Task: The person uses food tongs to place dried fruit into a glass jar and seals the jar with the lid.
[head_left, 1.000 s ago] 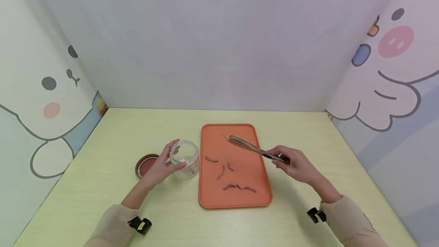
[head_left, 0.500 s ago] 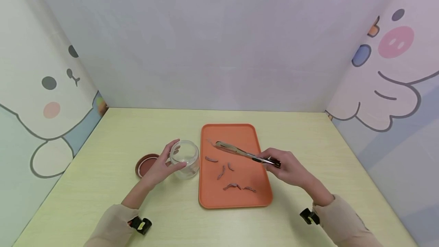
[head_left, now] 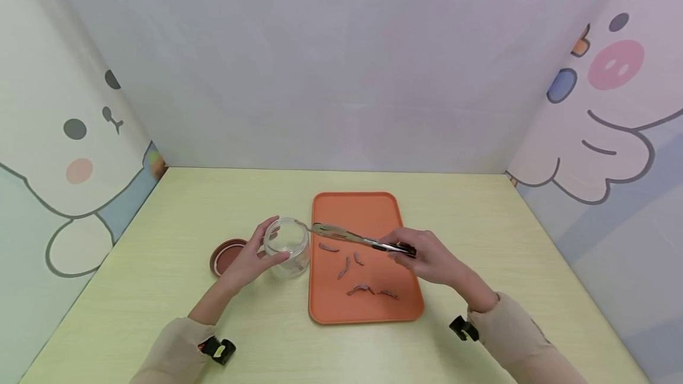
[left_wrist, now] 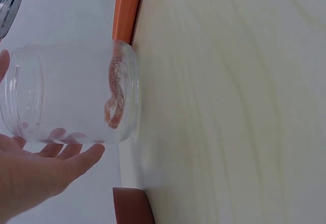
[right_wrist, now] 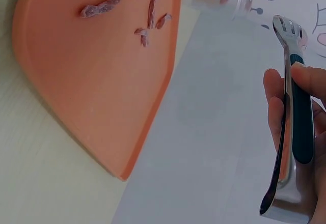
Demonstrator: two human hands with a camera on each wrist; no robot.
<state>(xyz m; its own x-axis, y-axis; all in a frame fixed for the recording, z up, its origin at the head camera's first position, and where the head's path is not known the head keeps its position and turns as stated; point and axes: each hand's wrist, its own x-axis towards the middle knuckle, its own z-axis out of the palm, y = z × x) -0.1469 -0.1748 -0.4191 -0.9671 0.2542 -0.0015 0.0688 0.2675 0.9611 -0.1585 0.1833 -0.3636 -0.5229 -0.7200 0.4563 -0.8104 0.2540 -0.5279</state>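
My left hand point(head_left: 249, 261) holds an open clear jar point(head_left: 292, 261) between thumb and fingers, upright on the table at the tray's left edge. Twisted reddish-brown meat strips point(left_wrist: 116, 89) show low in the jar in the left wrist view. My right hand point(head_left: 429, 258) grips metal tongs point(head_left: 349, 237) with dark handle pads, squeezed nearly closed. From their tips a thin meat strip point(head_left: 302, 225) sticks out at the jar's mouth. Several more meat strips point(head_left: 361, 288) lie on the orange tray point(head_left: 368, 209).
A round brown-red lid point(head_left: 226, 258) lies on the table point(head_left: 256, 336) left of the jar, partly behind my left hand. Light cloth walls point(head_left: 341, 76) with cartoon figures stand at the back and sides.
My right hand has moved left, carrying the tongs and the pinched meat strip from over the tray to the jar's mouth. The left hand and jar have stayed in place.
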